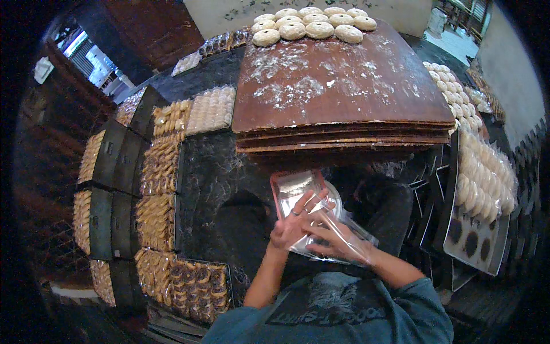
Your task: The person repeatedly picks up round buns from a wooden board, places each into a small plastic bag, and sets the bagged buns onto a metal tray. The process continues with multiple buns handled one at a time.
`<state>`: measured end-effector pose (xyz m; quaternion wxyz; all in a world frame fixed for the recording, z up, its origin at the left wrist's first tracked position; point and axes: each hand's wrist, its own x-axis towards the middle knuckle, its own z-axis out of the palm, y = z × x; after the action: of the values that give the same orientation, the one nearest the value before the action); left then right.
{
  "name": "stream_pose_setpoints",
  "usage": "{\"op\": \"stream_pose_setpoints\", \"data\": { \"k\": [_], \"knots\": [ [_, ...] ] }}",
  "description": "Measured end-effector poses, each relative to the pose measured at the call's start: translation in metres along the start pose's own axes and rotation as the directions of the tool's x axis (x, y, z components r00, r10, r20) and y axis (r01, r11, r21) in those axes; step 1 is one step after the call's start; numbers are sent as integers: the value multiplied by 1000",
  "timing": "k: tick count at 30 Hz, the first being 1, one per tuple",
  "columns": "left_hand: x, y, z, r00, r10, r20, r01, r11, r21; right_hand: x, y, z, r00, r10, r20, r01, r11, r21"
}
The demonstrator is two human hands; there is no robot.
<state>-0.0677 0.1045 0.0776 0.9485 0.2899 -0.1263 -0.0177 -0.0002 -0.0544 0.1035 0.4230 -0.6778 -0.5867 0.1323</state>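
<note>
In my lap lies a stack of clear plastic bags point(300, 185) with a reddish edge, over what looks like a round, pale-rimmed container point(336, 198). My left hand point(294, 223), a ring on one finger, is above the stack with its fingers spread. Close beside it, partly overlapping, my right hand point(339, 243) reaches in with fingers extended. A strip of clear plastic film point(339, 225) crosses over my right hand and wrist. Blur and glare hide whether either hand pinches the film.
Ahead stands a pile of floury wooden boards point(343, 99) bearing ring-shaped doughs point(320, 30). Bagged baked goods point(159, 167) and dark metal boxes point(103, 155) line the left. On the right, bagged rings point(485, 180) rest on a tilted metal tray point(477, 245); more doughs point(455, 94) lie behind.
</note>
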Motion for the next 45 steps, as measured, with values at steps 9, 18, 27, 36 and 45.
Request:
{"op": "stream_pose_setpoints", "data": {
  "k": [9, 18, 27, 36, 45],
  "knots": [
    [-7, -43, -6, 752, 187, -632, -220, 975, 27, 20, 14, 11, 922, 358, 144, -383, 896, 225],
    [-29, 16, -92, 579, 312, -754, -508, 861, -34, 102, 35, -222, 697, 271, -664, -288, 954, 87],
    [-46, -28, -111, 568, 63, -821, -443, 864, -240, 246, 289, -348, 659, 207, -723, -555, 783, -281],
    [-42, -32, -113, 573, 25, -819, -446, 848, -286, 249, 173, -275, 641, 440, -629, -739, 577, -348],
    [-28, -20, -82, 612, 41, -790, -433, 853, -291, 201, 160, -261, 902, 125, -413, -307, 859, -410]
  ]
}}
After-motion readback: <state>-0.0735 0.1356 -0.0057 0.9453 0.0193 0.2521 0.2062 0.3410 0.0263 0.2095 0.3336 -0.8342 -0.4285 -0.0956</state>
